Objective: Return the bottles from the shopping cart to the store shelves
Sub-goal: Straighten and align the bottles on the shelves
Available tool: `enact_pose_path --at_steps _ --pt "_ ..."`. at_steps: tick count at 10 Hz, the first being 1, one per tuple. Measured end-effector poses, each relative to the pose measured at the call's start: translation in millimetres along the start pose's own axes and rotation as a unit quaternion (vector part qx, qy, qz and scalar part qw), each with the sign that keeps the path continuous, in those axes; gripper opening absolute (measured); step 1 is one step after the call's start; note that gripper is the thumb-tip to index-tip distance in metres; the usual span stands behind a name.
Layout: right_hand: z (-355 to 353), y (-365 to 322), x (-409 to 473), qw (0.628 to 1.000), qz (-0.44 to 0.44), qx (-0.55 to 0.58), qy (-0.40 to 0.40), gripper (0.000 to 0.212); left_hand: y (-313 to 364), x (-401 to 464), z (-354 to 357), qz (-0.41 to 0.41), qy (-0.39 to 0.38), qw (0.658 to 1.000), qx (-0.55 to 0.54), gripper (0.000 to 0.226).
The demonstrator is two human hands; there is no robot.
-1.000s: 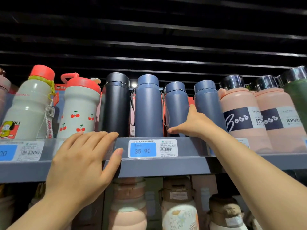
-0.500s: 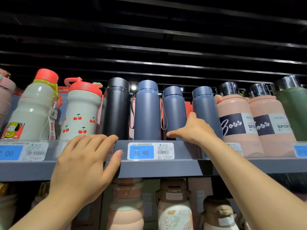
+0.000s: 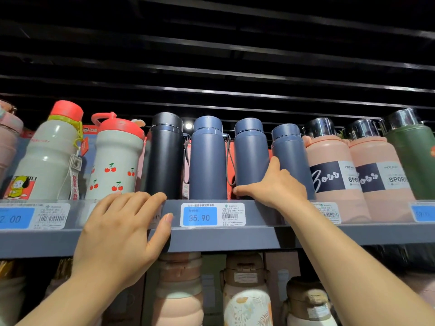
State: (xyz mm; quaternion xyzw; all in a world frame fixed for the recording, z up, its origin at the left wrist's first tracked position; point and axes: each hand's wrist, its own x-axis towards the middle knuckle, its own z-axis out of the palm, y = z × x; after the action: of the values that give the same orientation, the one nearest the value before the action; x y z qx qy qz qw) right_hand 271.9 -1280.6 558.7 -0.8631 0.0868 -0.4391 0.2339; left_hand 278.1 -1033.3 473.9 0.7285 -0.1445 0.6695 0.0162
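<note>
Currently: your right hand (image 3: 274, 187) grips the blue bottle (image 3: 250, 158) low on the shelf (image 3: 235, 238); your left hand (image 3: 122, 231) rests open on its edge. Bottle: likely rigid, smooth, slippery; hold mid-body.

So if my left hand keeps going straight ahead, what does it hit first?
Probably the black bottle: your left hand rests on the shelf edge with fingers aimed at its base, though depth is unclear.

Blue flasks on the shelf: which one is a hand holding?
The third blue flask from the left; the right hand wraps its base. The other two stand untouched.
</note>
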Motion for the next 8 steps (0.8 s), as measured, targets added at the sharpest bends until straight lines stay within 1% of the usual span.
enact_pose_path --at_steps 1,2,3,4,6,8 --pt "2.9 -0.2 -3.3 0.999 -0.007 -0.006 0.033 0.116 0.3 -0.1 0.1 0.0 0.001 1.0 -0.001 0.047" --pt "1.7 1.0 -5.3 1.0 -0.016 0.016 0.01 0.108 0.5 0.2 -0.3 -0.001 0.008 1.0 -0.002 0.047" --pt "-3.7 0.6 -6.7 0.999 -0.03 0.039 -0.024 0.092 0.2 0.0 0.1 -0.001 0.007 1.0 -0.001 0.047" --pt "-5.8 0.8 -8.1 0.998 -0.022 0.057 -0.029 0.098 -0.1 0.1 0.2 -0.002 0.003 1.0 -0.002 0.046" --pt "-0.9 1.6 -8.7 0.999 -0.018 0.029 0.003 0.123 0.1 -0.2 0.5 -0.001 0.002 1.0 -0.006 0.046" --pt "-0.8 4.9 -7.2 0.998 -0.035 0.046 -0.001 0.114 -0.8 0.1 1.8 -0.003 0.004 1.0 -0.008 0.046"
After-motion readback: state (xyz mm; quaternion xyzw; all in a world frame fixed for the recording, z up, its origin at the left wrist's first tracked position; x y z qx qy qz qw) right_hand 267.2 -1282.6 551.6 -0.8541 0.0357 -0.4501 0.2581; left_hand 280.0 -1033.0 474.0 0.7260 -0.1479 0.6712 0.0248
